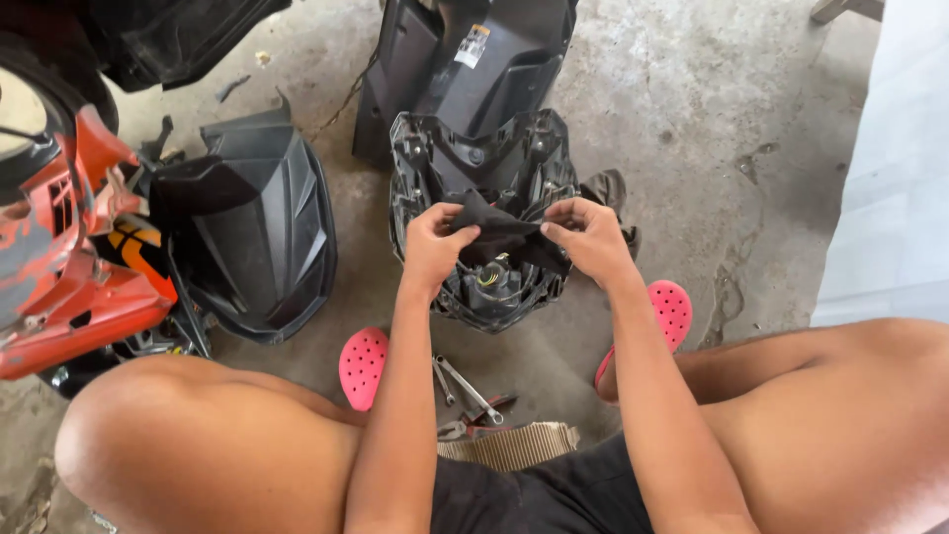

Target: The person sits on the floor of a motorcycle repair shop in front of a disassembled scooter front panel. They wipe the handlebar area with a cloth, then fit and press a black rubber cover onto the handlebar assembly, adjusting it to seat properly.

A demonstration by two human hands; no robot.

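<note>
My left hand (433, 242) and my right hand (591, 237) both pinch a dark rubber cover (504, 235), stretched between them. They hold it just above the back of a black scooter headlight housing (420, 168) that lies on the concrete floor. A bulb socket (491, 279) shows in the housing right below the cover. My knees are spread to either side.
A black fairing panel (259, 222) lies to the left, beside orange body panels (69, 287). Another black body panel (460, 69) stands behind the housing. Wrenches and pliers (470, 396) lie between my pink sandals (363, 366). A pale wall (895, 178) runs along the right.
</note>
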